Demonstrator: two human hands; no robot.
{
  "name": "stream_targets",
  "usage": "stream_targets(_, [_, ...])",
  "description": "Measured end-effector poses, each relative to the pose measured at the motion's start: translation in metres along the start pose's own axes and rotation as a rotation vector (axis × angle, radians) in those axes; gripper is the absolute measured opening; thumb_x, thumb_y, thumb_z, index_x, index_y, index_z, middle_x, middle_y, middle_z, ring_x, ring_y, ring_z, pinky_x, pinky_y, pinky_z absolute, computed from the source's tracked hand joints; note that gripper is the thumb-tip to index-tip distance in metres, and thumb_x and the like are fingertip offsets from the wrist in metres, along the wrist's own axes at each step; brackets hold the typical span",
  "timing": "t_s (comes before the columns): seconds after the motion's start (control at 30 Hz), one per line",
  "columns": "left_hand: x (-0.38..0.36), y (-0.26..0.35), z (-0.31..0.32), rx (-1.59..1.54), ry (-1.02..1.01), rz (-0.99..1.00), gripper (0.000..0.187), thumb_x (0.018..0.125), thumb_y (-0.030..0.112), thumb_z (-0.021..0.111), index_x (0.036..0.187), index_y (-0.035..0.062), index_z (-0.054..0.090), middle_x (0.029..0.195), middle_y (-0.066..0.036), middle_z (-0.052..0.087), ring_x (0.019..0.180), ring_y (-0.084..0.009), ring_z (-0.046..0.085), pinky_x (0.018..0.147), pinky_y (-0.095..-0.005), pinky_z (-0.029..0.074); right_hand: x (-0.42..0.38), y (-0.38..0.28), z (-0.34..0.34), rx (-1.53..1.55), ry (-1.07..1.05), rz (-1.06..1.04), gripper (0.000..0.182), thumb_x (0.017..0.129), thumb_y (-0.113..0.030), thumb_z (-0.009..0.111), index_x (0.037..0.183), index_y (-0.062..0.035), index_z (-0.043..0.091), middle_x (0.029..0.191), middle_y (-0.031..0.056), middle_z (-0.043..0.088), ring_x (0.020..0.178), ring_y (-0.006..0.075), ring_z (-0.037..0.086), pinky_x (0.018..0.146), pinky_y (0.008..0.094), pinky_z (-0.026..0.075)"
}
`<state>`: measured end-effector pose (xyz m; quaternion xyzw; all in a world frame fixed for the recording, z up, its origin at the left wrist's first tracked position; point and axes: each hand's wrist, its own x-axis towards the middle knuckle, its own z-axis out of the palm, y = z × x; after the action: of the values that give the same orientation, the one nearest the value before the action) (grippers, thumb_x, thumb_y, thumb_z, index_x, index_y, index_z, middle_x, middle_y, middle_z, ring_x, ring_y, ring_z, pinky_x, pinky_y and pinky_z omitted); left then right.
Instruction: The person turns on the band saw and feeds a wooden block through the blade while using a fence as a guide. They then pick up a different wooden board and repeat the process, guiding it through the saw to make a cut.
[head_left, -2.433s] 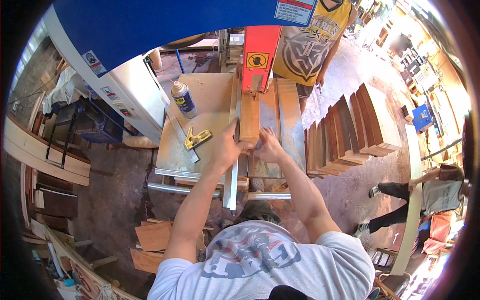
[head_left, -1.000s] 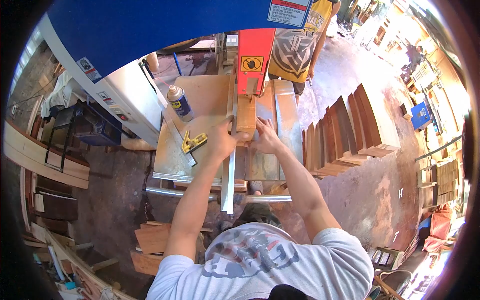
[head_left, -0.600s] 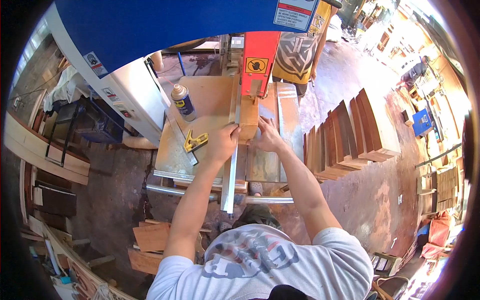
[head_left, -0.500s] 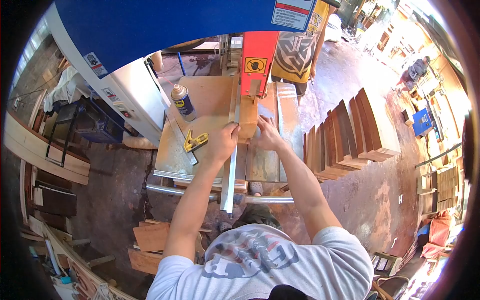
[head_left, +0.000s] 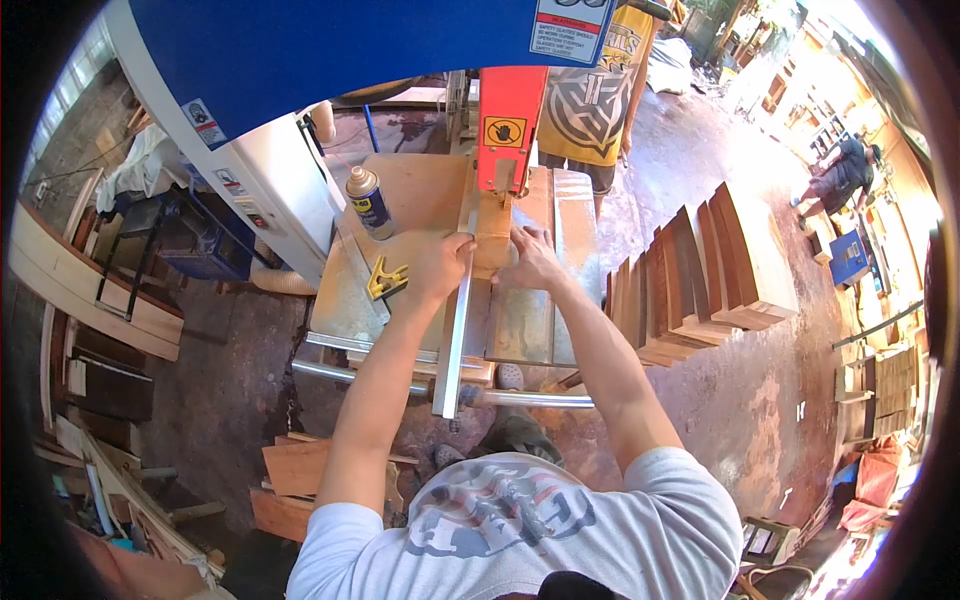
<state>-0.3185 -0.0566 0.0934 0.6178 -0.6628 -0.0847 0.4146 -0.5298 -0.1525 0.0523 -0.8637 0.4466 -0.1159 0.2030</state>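
Note:
A short wooden board (head_left: 493, 235) stands on edge on the bandsaw table (head_left: 420, 200), against the metal fence (head_left: 455, 325) and under the red blade guard (head_left: 508, 110). My left hand (head_left: 438, 266) presses on the near end of the board from the left, over the fence. My right hand (head_left: 530, 260) pushes the same end from the right, fingers spread on the wood. Only a short length of board shows in front of the guard.
A spray can (head_left: 368, 203) and a yellow square (head_left: 388, 277) lie on the table's left side. Another person in a yellow shirt (head_left: 590, 100) stands behind the saw. Stacked dark boards (head_left: 700, 270) stand on edge at the right. Wood offcuts (head_left: 295, 470) lie on the floor.
Both hands have moved forward toward the blade guard, feeding the board through; less of the board shows in front of the guard than before.

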Motion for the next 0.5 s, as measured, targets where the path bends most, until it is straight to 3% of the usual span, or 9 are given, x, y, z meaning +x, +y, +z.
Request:
stream_targets(0.1, [0.002,0.003,-0.002,0.036,0.061,0.082,0.014,0.094,0.022,0.073,0.097,0.0095,0.078,0.090,-0.014,0.074,0.083,-0.0391,0.071,0.070,-0.0488,0.055,-0.011,-0.009,-0.017,0.028,-0.055,0.015,0.115,0.068,-0.044,0.089,0.164,-0.0123,0.034,0.157,0.0229,0.049,0.148,0.0447,0.037,0.125,0.0544,0.024])
stream_targets(0.2, [0.006,0.001,-0.002,0.033,0.091,0.120,0.013,0.092,0.022,0.073,0.096,0.0100,0.078,0.090,-0.012,0.073,0.082,-0.0377,0.071,0.070,-0.0486,0.055,-0.035,0.003,-0.009,0.082,-0.044,0.002,0.125,0.070,-0.041,0.087,0.166,-0.0010,0.018,0.164,0.0224,0.039,0.152,0.0451,0.032,0.127,0.0615,0.020])
stream_targets(0.4, [0.015,-0.004,-0.002,0.060,0.074,0.149,0.012,0.091,0.022,0.075,0.093,0.0109,0.080,0.087,-0.011,0.073,0.080,-0.0365,0.071,0.070,-0.0475,0.056,-0.141,0.020,-0.001,0.291,0.187,-0.036,0.101,0.073,-0.024,0.075,0.161,0.0014,0.033,0.157,0.0262,0.046,0.147,0.0448,0.038,0.126,0.0607,0.020])
stream_targets(0.5, [0.020,-0.008,0.001,0.014,0.100,0.180,0.011,0.090,0.022,0.076,0.091,0.0116,0.080,0.086,-0.010,0.073,0.079,-0.0363,0.071,0.069,-0.0479,0.056,-0.194,0.025,0.003,0.150,0.240,0.017,0.096,0.071,-0.019,0.070,0.159,0.0021,0.036,0.152,0.0266,0.051,0.143,0.0443,0.041,0.125,0.0582,0.024])
